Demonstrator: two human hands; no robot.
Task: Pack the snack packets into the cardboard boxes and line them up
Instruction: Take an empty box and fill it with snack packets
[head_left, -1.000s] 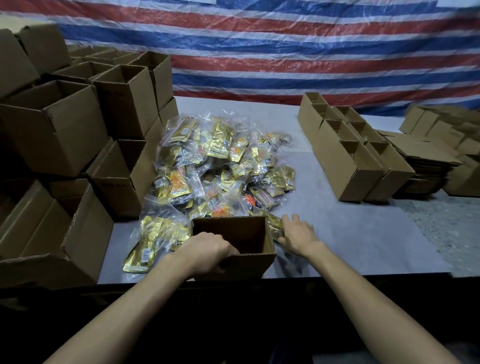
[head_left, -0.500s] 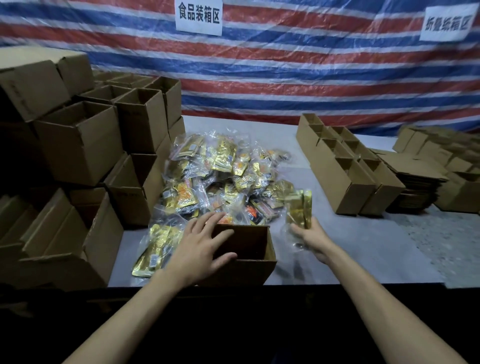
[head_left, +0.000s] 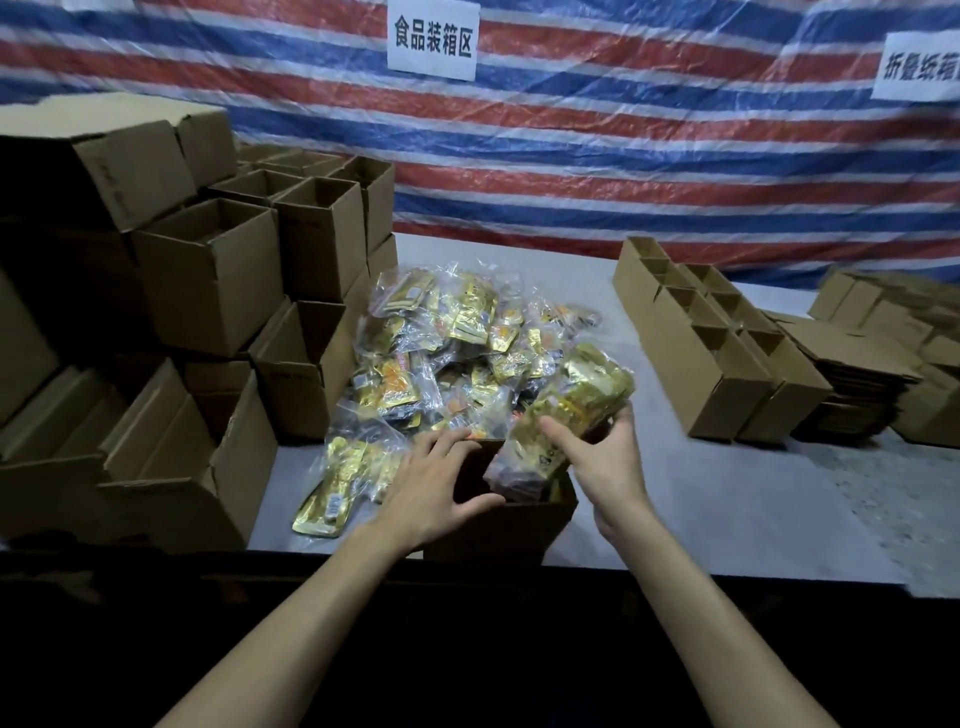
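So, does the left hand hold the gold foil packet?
No, the right hand grips that packet; the left hand rests on the brown cardboard box.

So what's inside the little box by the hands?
The lower end of a gold packet, held by the right hand, dips into the box. The left hand covers part of the opening, and the bottom is too dark to see.

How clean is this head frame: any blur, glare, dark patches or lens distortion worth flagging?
Head view: motion blur smears the folded cardboard stack at far right and the packet bundle in the right hand; glare flares off the gold snack packets; everything nearer than the table is near black; the wide lens bows the striped tarp; the wall sign is legible.
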